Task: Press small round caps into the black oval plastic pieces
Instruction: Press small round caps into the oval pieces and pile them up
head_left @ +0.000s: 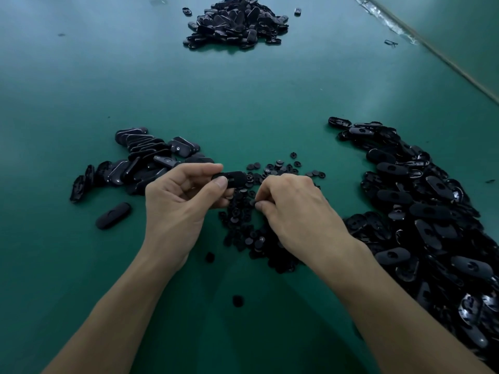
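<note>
Above the far edge of the scatter of small round caps, a black oval piece is held clear of the green table by the left hand. Its left end is clamped between the thumb, laid on its near side, and the forefinger curled over its far side, while the other fingers are folded beneath it. Just right of that piece, and directly over the scatter, the right hand is lowered with its back turned upward and its fingers curled. The thumb and forefinger tips are pressed together on a single cap, of which only a dark edge can be seen. Whether this cap is lifted or lies among the others cannot be told. To the left of the scatter, a low pile of oval pieces is laid, several of them stacked on edge in a row, and a lone oval piece is set flat just nearer than that pile. To the right of the scatter, a large loose heap of oval pieces is spread toward the near right corner. Well beyond the scatter, a third heap is piled. On the near side of the scatter, two stray caps are left apart on the table between the forearms.
</note>
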Available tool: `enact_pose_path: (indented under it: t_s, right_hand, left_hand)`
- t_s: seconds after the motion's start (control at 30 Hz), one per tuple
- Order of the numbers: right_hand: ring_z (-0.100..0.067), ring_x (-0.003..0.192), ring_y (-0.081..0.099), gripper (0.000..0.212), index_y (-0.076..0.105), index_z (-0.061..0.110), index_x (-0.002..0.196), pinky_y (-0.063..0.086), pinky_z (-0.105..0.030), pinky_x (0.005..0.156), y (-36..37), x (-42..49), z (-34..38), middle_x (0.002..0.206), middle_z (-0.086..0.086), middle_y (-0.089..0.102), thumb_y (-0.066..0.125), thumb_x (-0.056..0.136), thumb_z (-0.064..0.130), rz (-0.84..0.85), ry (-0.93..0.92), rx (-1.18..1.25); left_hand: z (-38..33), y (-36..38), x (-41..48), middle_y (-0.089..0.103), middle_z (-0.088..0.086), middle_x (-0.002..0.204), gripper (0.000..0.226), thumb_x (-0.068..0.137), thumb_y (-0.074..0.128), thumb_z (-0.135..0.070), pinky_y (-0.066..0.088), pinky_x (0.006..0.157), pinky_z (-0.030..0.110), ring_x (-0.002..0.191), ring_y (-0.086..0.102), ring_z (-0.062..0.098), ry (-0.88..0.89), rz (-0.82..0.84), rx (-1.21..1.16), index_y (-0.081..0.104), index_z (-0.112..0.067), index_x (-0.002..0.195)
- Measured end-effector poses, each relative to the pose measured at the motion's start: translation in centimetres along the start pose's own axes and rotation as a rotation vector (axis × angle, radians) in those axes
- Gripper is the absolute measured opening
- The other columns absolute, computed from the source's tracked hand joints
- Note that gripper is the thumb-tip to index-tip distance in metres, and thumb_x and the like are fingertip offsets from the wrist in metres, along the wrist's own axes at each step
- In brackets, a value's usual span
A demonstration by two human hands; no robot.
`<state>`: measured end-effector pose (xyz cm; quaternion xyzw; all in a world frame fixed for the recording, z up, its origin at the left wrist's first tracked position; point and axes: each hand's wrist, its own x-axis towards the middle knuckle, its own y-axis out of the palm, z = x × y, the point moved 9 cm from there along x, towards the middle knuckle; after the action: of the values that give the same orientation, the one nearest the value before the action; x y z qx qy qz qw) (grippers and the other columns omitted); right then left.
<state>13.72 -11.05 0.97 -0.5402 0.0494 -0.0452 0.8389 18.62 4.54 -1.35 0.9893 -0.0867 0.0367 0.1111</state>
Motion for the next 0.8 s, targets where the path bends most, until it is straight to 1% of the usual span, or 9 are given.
enact_pose_path:
  t_s: [0.13,0.27,0.3,0.37,0.4,0.5,0.6,0.73,0.8]
  right_hand:
    - [-0.015,0.09,0.051,0.009,0.056,0.019,0.099,0.036,-0.026,0.074,0.3,-0.4,0.1,0.1,0.004,0.055,0.052,0.103,0.027,0.031,-0.008,0.018]
    - [-0.012,0.071,0.054,0.011,0.05,0.02,0.094,0.041,-0.031,0.058,-0.7,-0.5,0.4,0.08,0.007,0.056,0.048,0.104,0.024,-0.054,-0.027,0.097]
    - [-0.012,0.067,0.055,0.01,0.05,0.021,0.094,0.044,-0.033,0.057,-1.1,-0.4,0.5,0.077,0.007,0.056,0.048,0.104,0.023,-0.085,-0.037,0.118]
    - [-0.015,0.068,0.058,0.008,0.052,0.022,0.094,0.049,-0.035,0.062,-1.7,-0.2,0.6,0.077,0.005,0.06,0.051,0.103,0.022,-0.137,-0.049,0.182]
    - [-0.013,0.07,0.059,0.007,0.055,0.022,0.094,0.05,-0.033,0.064,-2.0,-0.2,0.6,0.078,0.006,0.061,0.055,0.101,0.022,-0.158,-0.049,0.223]
    - [-0.002,0.073,0.06,0.004,0.067,0.023,0.092,0.049,-0.017,0.068,-2.7,-0.2,0.6,0.078,0.013,0.065,0.066,0.096,0.024,-0.201,-0.043,0.326]
    - [0.003,0.078,0.064,0.006,0.073,0.023,0.092,0.048,-0.007,0.072,-2.9,-0.4,0.8,0.079,0.015,0.069,0.072,0.091,0.018,-0.201,-0.051,0.436]
    - [0.002,0.076,0.065,0.018,0.072,0.027,0.1,0.05,-0.009,0.072,-2.8,-0.3,1.1,0.077,0.013,0.069,0.074,0.087,0.014,-0.181,-0.051,0.518]
    - [0.003,0.076,0.067,0.015,0.074,0.024,0.096,0.051,-0.008,0.071,-2.7,-0.3,1.3,0.078,0.013,0.071,0.076,0.086,0.014,-0.174,-0.058,0.527]
  left_hand:
    - [0.0,-0.1,-0.1,0.074,0.007,0.077,0.017,0.078,0.074,-0.016,0.057,0.065,0.021,0.072,0.074,0.019,-0.002,-0.001,0.007,0.072,-0.012,0.094]
    - [0.1,-0.1,0.0,0.075,0.006,0.079,0.013,0.081,0.074,-0.012,0.057,0.066,0.022,0.073,0.074,0.019,-0.006,-0.009,0.023,0.072,-0.013,0.093]
    - [0.2,-0.1,0.0,0.075,0.007,0.079,0.012,0.082,0.074,-0.009,0.057,0.066,0.022,0.073,0.074,0.019,-0.006,-0.01,0.029,0.072,-0.013,0.093]
    - [0.3,-0.1,0.0,0.075,0.007,0.079,0.011,0.083,0.073,-0.007,0.057,0.066,0.022,0.073,0.074,0.019,-0.005,-0.01,0.035,0.072,-0.011,0.094]
    - [0.3,-0.1,0.0,0.075,0.006,0.079,0.011,0.084,0.073,-0.006,0.057,0.066,0.022,0.073,0.074,0.019,-0.005,-0.011,0.037,0.071,-0.011,0.094]
    - [0.2,0.0,0.0,0.075,0.004,0.078,0.012,0.085,0.071,-0.002,0.057,0.065,0.021,0.072,0.074,0.018,0.001,-0.01,0.054,0.071,-0.01,0.093]
    - [0.0,0.2,0.0,0.075,0.003,0.077,0.012,0.082,0.073,-0.005,0.057,0.065,0.021,0.072,0.074,0.017,0.006,0.009,0.078,0.07,-0.011,0.092]
    - [-0.3,0.6,-0.1,0.075,0.001,0.077,0.014,0.075,0.076,-0.014,0.057,0.066,0.02,0.068,0.072,0.014,0.022,0.042,0.12,0.072,-0.015,0.088]
    - [-0.3,0.7,-0.2,0.076,-0.001,0.077,0.014,0.073,0.077,-0.015,0.056,0.066,0.017,0.066,0.071,0.009,0.02,0.049,0.12,0.072,-0.016,0.087]
